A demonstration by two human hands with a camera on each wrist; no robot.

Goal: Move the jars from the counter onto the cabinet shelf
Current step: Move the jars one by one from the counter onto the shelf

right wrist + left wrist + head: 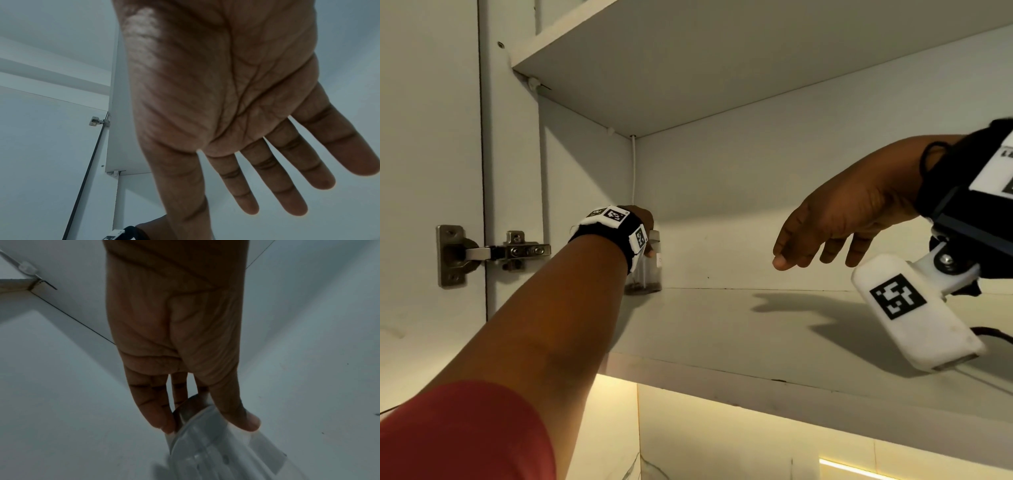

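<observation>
My left grip [207, 423] pinches the jar [650, 270] at its lid; clear, rigid, near-empty, judged light and slippery. Right hand [839, 222] spread, empty.

White cabinet [756, 192], warm under-shelf light [859, 471]

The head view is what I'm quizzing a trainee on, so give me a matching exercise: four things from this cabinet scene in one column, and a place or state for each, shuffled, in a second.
Things:
1. jar
2. left hand
3. right hand
4. hinge

Places or states:
A. on the door edge, left of the cabinet's opening
B. empty, fingers relaxed, above the shelf
C. upright in the shelf's back left corner
D. gripping the jar's top

Pairs: 1-C, 2-D, 3-B, 4-A
</observation>
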